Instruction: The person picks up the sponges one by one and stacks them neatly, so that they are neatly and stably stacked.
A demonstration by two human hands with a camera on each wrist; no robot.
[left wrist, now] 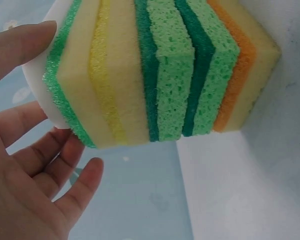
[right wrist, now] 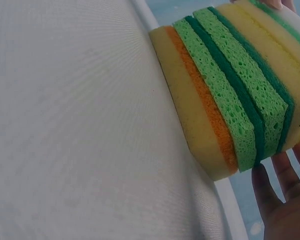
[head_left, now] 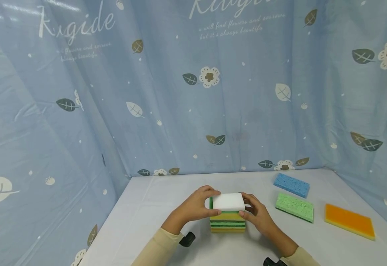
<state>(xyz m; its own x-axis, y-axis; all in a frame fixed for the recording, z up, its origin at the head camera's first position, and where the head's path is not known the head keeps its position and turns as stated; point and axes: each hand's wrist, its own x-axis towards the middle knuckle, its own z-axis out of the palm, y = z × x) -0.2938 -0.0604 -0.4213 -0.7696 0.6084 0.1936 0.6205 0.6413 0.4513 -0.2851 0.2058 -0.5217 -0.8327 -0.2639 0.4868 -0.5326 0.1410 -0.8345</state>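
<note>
A stack of sponges (head_left: 228, 224) stands on the table, with green, yellow and orange layers. On its top lies a white sponge block (head_left: 228, 202). My left hand (head_left: 198, 205) holds the block's left end, thumb at the front edge and fingers at the back. At the right end my right hand (head_left: 257, 213) grips it the same way, its thumb by the front corner. The left wrist view shows the left thumb (left wrist: 27, 42) on the white block, next to a bright green layer (left wrist: 62, 75). Lower layers (right wrist: 225, 95) fill the right wrist view; the right fingers (right wrist: 266, 187) are beside them.
To the right lie a blue sponge (head_left: 291, 184), a light green sponge (head_left: 294, 207) with a dark green underside, and an orange sponge (head_left: 349, 221) with a yellow underside. A white cloth (head_left: 156, 207) covers the table. Behind hangs a blue patterned curtain (head_left: 166, 81).
</note>
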